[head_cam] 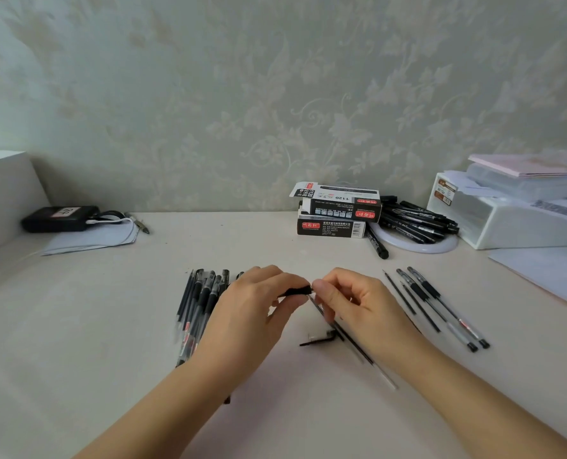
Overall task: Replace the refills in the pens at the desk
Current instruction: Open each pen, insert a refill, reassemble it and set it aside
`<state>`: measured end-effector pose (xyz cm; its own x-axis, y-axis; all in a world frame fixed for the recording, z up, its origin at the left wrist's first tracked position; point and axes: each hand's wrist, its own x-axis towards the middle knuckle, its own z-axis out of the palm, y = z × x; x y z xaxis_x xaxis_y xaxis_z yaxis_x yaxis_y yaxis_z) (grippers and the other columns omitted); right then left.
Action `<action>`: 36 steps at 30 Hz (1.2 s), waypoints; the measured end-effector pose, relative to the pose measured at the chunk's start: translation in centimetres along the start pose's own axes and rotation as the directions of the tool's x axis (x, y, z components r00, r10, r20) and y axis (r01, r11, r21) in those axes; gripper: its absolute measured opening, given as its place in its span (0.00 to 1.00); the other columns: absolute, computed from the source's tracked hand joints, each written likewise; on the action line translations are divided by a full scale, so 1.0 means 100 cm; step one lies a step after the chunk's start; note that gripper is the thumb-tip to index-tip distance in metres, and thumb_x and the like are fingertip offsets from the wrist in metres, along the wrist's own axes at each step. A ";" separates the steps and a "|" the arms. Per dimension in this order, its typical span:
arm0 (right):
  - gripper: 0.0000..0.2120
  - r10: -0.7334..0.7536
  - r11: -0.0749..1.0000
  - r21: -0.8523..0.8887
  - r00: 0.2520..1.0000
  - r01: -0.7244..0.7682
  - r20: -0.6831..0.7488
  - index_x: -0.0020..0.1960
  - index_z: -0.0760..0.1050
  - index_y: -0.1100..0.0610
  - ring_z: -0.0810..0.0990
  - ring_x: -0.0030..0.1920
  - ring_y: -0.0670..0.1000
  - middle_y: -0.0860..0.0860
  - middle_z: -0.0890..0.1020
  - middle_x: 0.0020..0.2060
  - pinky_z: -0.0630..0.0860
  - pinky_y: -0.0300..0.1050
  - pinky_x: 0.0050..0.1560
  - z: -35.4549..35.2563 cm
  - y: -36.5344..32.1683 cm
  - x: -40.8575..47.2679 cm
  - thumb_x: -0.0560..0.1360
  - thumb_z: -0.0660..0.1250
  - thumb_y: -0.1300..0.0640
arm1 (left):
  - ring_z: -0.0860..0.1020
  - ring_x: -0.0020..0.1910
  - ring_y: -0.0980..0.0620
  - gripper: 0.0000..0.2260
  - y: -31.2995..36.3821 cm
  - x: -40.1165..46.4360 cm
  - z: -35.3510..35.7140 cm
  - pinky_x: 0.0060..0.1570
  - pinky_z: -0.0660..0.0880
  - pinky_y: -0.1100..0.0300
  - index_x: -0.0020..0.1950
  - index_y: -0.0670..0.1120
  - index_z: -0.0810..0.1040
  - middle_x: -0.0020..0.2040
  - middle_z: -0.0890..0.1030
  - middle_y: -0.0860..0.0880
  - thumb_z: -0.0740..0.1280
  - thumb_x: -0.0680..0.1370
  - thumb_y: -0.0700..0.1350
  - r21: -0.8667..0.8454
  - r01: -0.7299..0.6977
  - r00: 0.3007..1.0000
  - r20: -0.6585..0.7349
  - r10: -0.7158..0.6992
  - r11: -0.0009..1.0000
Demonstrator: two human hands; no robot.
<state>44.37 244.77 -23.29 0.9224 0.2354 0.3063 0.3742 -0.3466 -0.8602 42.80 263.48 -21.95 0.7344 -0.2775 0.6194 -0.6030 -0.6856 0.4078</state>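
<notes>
step: mating pen halves | left hand [259, 299] fingers pinch black grip section [295, 290] | right hand [351, 298] fingers hold clear barrel [348, 336] (cap on desk [308, 409]) | next: align, then screw together

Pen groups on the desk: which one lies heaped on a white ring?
The heap of black marker pens at the back right, beside the stacked black-and-white boxes. The two groups nearer the hands lie flat on the bare desk.

two hands [252, 303], two stacked boxes [337, 213], two capped pens [448, 309], two loose refills [408, 301]
</notes>
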 end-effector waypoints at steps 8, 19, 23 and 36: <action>0.12 -0.038 0.817 -0.544 0.960 0.191 0.279 0.49 0.81 0.43 0.67 0.52 0.38 0.38 0.73 0.47 0.63 0.33 0.55 -0.014 0.002 -0.003 0.69 0.73 0.39 | 0.77 0.40 0.58 0.04 -0.016 0.000 0.002 0.40 0.72 0.68 0.50 0.54 0.81 0.41 0.79 0.58 0.68 0.77 0.46 0.017 0.189 0.982 -0.022 -0.188 0.982; 0.03 0.028 0.999 -0.013 0.993 -0.030 -0.114 0.47 0.82 0.48 0.82 0.45 0.52 0.46 0.84 0.42 0.77 0.46 0.51 -0.019 0.004 0.005 0.76 0.71 0.55 | 0.75 0.40 0.62 0.05 -0.011 -0.001 0.002 0.40 0.67 0.75 0.52 0.54 0.81 0.42 0.79 0.59 0.67 0.79 0.46 -0.007 0.148 0.987 0.067 -0.147 0.989; 0.06 0.031 0.996 0.085 0.999 -0.028 -0.035 0.48 0.84 0.48 0.82 0.46 0.51 0.49 0.84 0.43 0.77 0.41 0.52 -0.016 0.002 0.003 0.74 0.73 0.59 | 0.73 0.39 0.62 0.05 -0.008 -0.001 0.002 0.39 0.66 0.74 0.52 0.53 0.82 0.41 0.78 0.59 0.67 0.79 0.47 -0.005 0.105 0.990 0.090 -0.104 0.994; 0.06 0.017 0.985 0.171 1.000 -0.021 0.025 0.46 0.83 0.50 0.85 0.44 0.50 0.50 0.86 0.42 0.80 0.43 0.50 -0.007 0.004 0.001 0.70 0.76 0.56 | 0.74 0.38 0.57 0.06 -0.001 -0.002 0.003 0.39 0.72 0.61 0.52 0.54 0.83 0.38 0.79 0.56 0.66 0.79 0.49 -0.026 0.045 0.992 0.123 -0.041 0.999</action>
<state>44.64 244.04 -23.30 0.9259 0.2519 0.2816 0.3329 -0.1915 -0.9233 42.84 263.41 -22.30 0.7913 -0.3296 0.5150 -0.5775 -0.6796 0.4524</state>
